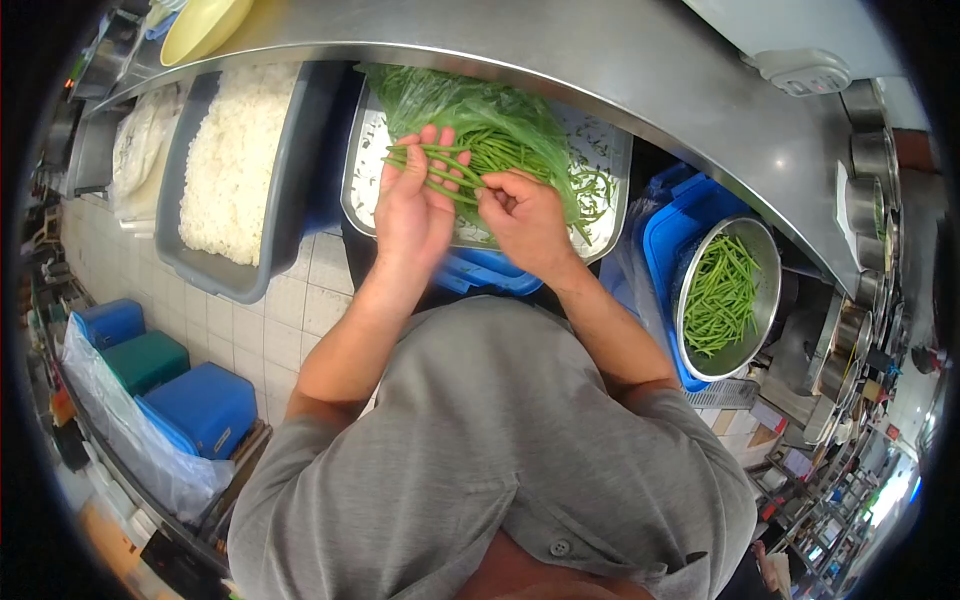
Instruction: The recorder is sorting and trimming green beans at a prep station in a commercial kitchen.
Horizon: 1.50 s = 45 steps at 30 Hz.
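Observation:
A few long green beans (450, 171) lie across the upturned palm and fingers of my left hand (415, 199), the thumb pressing over them. My right hand (527, 214) pinches at the right-hand ends of these same beans between thumb and fingers. Just beyond both hands, a heap of green beans (510, 152) spills from a thin green plastic bag (450, 97). The bag rests in a shallow metal tray (622, 202), where small green bean bits (592, 187) are scattered over a white surface. Part of the tray is hidden under my hands and the bag.
At right, a steel bowl (770, 307) of shorter green beans (720, 296) rests on a blue container (660, 240). A grey tub (281, 195) of white rice-like food (232, 172) stands left. The steel counter edge (450, 56) runs across the far side.

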Each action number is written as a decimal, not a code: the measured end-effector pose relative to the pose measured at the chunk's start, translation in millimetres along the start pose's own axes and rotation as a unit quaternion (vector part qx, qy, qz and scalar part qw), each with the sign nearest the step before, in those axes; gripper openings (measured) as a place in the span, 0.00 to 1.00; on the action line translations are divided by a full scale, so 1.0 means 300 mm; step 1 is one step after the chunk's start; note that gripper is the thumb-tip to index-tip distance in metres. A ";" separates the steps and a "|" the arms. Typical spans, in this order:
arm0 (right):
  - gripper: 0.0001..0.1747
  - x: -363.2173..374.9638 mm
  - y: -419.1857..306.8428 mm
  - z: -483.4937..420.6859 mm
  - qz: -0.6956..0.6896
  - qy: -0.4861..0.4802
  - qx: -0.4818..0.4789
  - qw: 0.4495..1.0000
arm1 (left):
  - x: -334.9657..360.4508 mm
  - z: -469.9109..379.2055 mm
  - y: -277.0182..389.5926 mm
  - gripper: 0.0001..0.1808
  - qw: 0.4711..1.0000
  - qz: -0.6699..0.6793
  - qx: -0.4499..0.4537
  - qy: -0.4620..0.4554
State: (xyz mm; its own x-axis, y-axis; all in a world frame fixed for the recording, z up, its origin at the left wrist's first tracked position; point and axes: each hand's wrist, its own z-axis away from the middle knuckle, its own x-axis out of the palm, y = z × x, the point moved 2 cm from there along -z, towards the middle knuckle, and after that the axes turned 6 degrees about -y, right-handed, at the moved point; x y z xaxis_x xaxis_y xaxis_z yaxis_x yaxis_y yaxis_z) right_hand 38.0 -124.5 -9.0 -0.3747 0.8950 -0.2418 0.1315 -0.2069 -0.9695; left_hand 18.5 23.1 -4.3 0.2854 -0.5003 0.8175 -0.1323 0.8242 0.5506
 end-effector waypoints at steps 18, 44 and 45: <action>0.08 0.017 -0.009 0.043 -0.026 -0.047 0.080 0.995 | -0.004 0.021 -0.005 0.12 0.999 -0.013 0.026 -0.025; 0.20 -0.090 0.129 -0.074 0.394 -0.025 -0.043 0.918 | -0.061 0.120 0.035 0.06 0.975 -0.061 -0.211 0.021; 0.23 -0.077 0.125 -0.061 0.398 -0.025 -0.052 0.916 | -0.065 0.125 0.032 0.05 0.969 -0.068 -0.237 -0.019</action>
State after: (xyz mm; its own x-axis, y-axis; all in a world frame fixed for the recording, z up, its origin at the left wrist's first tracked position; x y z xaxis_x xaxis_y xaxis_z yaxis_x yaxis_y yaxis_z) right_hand 68.3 -145.8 -39.0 -0.1633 0.4575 -0.8741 0.4659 -0.7452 -0.4771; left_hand -23.7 31.0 -8.5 0.2339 -0.6148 0.7532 0.3571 0.7749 0.5216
